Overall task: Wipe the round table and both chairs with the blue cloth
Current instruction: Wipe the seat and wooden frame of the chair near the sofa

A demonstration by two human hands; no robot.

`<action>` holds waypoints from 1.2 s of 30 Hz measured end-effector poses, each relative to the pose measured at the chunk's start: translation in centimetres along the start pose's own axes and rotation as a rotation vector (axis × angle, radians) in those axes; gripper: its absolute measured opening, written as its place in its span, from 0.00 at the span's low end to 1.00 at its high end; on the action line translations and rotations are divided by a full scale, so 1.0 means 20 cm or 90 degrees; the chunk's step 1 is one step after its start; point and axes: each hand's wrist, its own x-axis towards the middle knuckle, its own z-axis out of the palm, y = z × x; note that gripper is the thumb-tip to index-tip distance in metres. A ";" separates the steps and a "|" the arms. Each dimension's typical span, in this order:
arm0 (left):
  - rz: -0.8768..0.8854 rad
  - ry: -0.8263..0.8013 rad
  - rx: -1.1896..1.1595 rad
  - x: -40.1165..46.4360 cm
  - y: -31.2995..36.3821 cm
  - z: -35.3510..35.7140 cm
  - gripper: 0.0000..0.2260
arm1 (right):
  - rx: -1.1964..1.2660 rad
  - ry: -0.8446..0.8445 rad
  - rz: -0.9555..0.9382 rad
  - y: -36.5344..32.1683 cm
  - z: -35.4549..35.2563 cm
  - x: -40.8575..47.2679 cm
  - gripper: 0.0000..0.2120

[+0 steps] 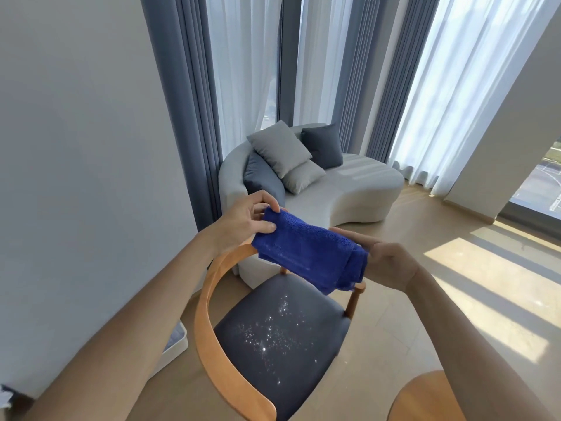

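Observation:
I hold the folded blue cloth [309, 253] stretched in the air between both hands, above a chair. My left hand [243, 221] pinches its upper left end. My right hand [390, 264] grips the lower right end. Below stands a wooden chair [209, 317] with a curved orange-brown backrest and a dark grey seat [282, 332] speckled with glinting drops or crumbs. A rounded piece of wooden table edge [425, 396] shows at the bottom right, partly behind my right forearm.
A curved white sofa [349, 196] with grey cushions stands beyond the chair by curtained windows. A plain wall runs along the left, with a white object [177, 341] on the floor at its foot. Sunlit wooden floor spreads to the right.

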 end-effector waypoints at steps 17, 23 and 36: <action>-0.146 0.104 0.126 -0.02 -0.69 0.25 0.20 | -0.520 0.062 0.080 0.68 0.03 0.33 0.25; -0.148 0.038 0.277 0.08 -1.06 0.14 0.19 | -0.507 0.067 0.144 0.95 -0.02 0.59 0.24; -0.291 0.026 0.278 0.41 -1.84 0.09 0.18 | -0.521 0.312 0.313 1.46 -0.30 0.98 0.27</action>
